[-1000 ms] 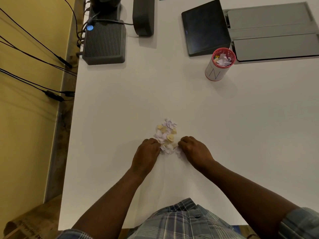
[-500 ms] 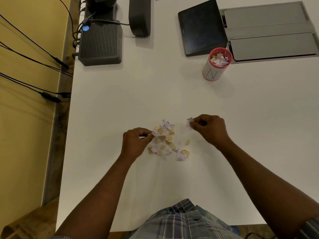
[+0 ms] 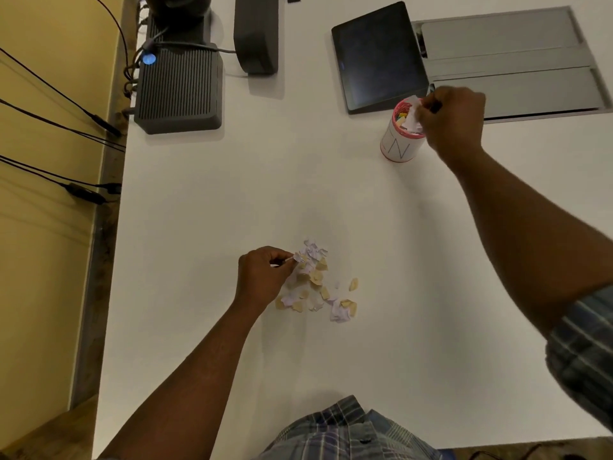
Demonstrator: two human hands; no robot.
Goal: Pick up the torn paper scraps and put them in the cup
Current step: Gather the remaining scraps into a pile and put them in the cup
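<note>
A loose pile of torn paper scraps (image 3: 316, 282), pale lilac and tan, lies on the white table (image 3: 331, 200) in the middle. My left hand (image 3: 265, 277) rests at the pile's left edge, its fingertips pinched on a small lilac scrap. A white cup (image 3: 399, 146) with a pink rim and an "N" on its side stands at the back right, with several scraps inside. My right hand (image 3: 452, 119) is over the cup's right rim, pinching a white scrap just above the opening.
A dark tablet (image 3: 378, 56) lies right behind the cup, beside a grey recessed panel (image 3: 517, 58). A ribbed grey box (image 3: 179, 89) with cables and a blue light sits at the back left, next to a dark stand (image 3: 255, 34). The table's left edge drops off beside hanging cables.
My right hand carried a scrap from beside the pile up and right to the cup. My left hand stayed at the pile's left edge, pinching a scrap.
</note>
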